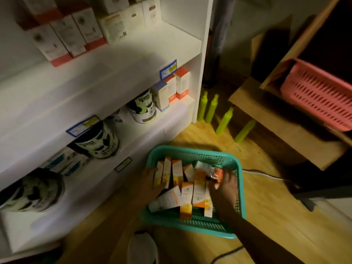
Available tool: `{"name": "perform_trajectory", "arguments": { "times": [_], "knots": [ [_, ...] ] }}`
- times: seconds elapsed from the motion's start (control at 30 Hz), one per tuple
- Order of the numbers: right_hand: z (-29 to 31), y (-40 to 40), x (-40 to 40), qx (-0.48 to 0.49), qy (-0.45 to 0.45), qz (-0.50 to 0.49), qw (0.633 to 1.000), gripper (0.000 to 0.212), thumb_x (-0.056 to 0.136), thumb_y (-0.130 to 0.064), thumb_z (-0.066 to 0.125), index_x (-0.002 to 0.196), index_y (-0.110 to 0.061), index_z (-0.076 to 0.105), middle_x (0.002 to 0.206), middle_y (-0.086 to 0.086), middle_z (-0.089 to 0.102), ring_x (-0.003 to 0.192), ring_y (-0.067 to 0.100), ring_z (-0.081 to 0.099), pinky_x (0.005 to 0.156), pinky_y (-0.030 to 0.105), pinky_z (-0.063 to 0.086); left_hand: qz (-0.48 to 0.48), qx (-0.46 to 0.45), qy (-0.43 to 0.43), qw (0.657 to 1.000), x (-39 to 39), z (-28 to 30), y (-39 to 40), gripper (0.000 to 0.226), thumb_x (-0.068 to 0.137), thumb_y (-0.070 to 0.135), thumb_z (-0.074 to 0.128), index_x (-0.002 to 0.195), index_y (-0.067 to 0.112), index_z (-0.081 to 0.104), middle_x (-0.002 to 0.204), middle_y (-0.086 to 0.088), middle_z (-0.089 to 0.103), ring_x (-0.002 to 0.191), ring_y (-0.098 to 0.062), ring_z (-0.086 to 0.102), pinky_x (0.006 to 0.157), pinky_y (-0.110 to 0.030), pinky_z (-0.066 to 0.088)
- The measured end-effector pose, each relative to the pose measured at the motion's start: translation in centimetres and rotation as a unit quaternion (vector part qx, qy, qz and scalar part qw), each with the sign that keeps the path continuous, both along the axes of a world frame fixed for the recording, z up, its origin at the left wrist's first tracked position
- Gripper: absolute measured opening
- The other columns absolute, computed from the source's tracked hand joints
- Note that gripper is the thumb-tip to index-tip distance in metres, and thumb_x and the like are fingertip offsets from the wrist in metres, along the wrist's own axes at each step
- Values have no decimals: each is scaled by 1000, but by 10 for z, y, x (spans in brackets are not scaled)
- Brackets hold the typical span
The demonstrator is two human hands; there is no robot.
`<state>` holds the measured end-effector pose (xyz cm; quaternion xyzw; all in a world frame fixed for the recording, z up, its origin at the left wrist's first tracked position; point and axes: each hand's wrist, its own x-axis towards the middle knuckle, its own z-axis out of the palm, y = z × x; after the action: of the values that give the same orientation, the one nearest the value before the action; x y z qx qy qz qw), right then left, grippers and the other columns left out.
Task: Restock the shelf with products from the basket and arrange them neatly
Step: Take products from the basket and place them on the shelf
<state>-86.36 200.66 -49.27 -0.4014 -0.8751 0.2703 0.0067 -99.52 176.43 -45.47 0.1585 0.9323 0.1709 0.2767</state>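
A teal plastic basket [192,155] sits on the wooden floor beside the white shelf unit [106,77]. It holds several orange-and-white product boxes [199,189]. My left hand [150,182] is at the basket's left side, fingers wrapped round upright boxes [162,173] there. My right hand [227,184] reaches in on the right, resting among the boxes near a small orange box [217,175]; motion blur hides whether it grips anything. The lit shelf surface on the right is bare; white and red boxes [181,84] stand on the shelf below.
Round tins [143,106] with green and black labels line the lower shelves. Several lime-green bottles [212,107] stand on the floor right of the shelf. A pink basket [320,96] rests on a wooden unit at the right. A white cable [266,175] runs past the basket.
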Motion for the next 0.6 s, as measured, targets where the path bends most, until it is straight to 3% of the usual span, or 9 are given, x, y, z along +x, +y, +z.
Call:
{"name": "perform_trajectory", "arguments": {
  "times": [0.07,0.17,0.27,0.37,0.5,0.6],
  "knots": [
    [-1,-18,-20,-52,4,92,994,71,88,-40,66,146,-9,39,148,14,42,136,34,39,111,47,35,-38,-29,-15,999,5,0,15,67,89,65,53,143,27,41,145,3,44,126,-20,51,105,-36,43],
    [-14,-26,-42,-90,-74,211,971,85,85,-39,69,151,-5,27,152,14,35,139,33,33,111,41,32,-82,-12,-12,996,8,-13,36,67,95,44,61,151,18,34,156,-1,35,139,-22,40,111,-34,34],
    [-26,-19,-54,-50,-121,242,961,99,83,-47,70,154,-7,15,157,14,24,142,34,26,111,45,34,-90,12,-34,995,8,-34,46,75,93,41,64,155,18,29,161,-2,31,144,-22,34,116,-34,30],
    [-36,-6,-52,-20,-134,257,957,94,84,-56,63,153,-9,19,157,12,25,143,33,25,111,48,35,-121,22,-41,992,12,-52,54,74,93,38,65,155,21,29,158,-1,35,144,-22,34,116,-35,27],
    [-50,12,-34,16,-171,294,940,97,83,-65,57,155,-15,17,161,7,20,149,31,13,118,50,21,-232,-3,1,973,24,-77,62,73,94,42,58,156,22,24,157,-1,37,144,-23,32,118,-40,25],
    [-46,20,-29,15,-140,306,941,90,77,-63,66,148,-21,30,151,1,37,141,25,30,115,44,27,-221,5,20,975,34,-83,69,72,94,37,57,155,18,24,156,-4,35,143,-24,30,120,-39,21]
  ]
}}
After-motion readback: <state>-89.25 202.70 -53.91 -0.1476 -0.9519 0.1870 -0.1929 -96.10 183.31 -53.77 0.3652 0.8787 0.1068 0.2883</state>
